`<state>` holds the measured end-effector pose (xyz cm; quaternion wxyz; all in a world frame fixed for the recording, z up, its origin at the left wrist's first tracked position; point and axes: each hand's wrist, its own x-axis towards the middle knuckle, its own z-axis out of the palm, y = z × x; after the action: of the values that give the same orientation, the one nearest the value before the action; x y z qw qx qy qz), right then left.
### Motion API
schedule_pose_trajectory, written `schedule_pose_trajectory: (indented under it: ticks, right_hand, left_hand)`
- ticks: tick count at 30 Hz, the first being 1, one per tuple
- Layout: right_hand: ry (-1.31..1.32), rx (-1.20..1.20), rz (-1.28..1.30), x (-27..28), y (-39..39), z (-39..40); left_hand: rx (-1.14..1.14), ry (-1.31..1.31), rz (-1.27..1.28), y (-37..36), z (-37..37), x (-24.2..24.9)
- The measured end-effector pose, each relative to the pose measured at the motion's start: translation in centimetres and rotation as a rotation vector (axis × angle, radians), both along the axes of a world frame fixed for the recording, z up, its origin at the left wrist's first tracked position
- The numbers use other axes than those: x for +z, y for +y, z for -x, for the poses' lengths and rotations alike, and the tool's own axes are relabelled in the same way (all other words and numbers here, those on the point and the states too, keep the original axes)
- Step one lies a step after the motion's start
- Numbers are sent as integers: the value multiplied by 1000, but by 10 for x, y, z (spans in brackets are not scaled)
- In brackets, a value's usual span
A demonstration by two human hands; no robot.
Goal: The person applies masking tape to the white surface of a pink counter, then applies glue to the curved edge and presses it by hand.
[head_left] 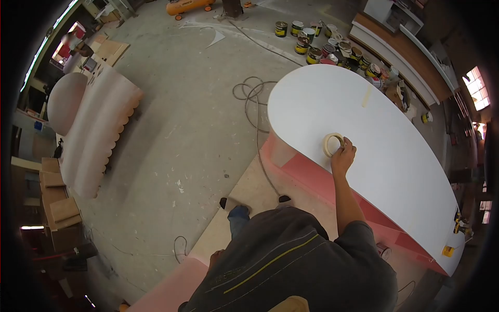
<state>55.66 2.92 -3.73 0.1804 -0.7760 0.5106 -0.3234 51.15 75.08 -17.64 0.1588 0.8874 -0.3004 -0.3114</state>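
Observation:
My right hand (344, 157) is closed on a roll of pale masking tape (327, 144), held over the white curved tabletop (384, 151) near its front edge. Pink panels show under that edge. A short strip of yellowish tape (366, 96) lies on the white surface farther back. Only a small part of my left hand (216, 257) shows, low beside my dark shirt and next to a pink surface (174, 283); its fingers are mostly hidden.
Many paint cans (314, 54) stand on the floor behind the white top. A hose (258, 125) loops across the floor beside it. An orange compressor (189, 6) is at the back, a scalloped panel (101, 130) at the left, and a person (73, 49) far left.

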Motion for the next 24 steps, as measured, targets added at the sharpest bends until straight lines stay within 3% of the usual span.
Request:
schedule_pose_trajectory:
  ticks: [2,5,7,9,11,13,14,16,21,24]
  right_hand:
    - [25,-13,14,-11,14,-29]
    - [115,-115,0,-14,28,-40]
    - [243,-328,-213,-4,44,-47]
    - [253,-419,-171,13,68,-63]
    - [279,-520,-133,20,84,-77]
    - [239,-211,109,17,92,-87]
    - [250,-221,116,16,94,-95]
    - [228,49,207,15,95,-120]
    - [209,112,147,14,64,-180]
    - [287,86,213,12,23,-208]
  left_hand:
    - [962,651,176,-4,-34,4]
    - [945,566,102,24,-99,-2]
    - [516,222,77,59,-147,15]
    - [993,512,270,88,-189,-2]
    - [1351,610,370,108,-235,11]
    - [1397,538,397,123,-272,19]
    - [1395,537,360,126,-290,22]
    - [1379,569,325,132,-317,17]
    - [1236,641,167,112,-382,2]
    - [1030,611,169,106,-432,2]
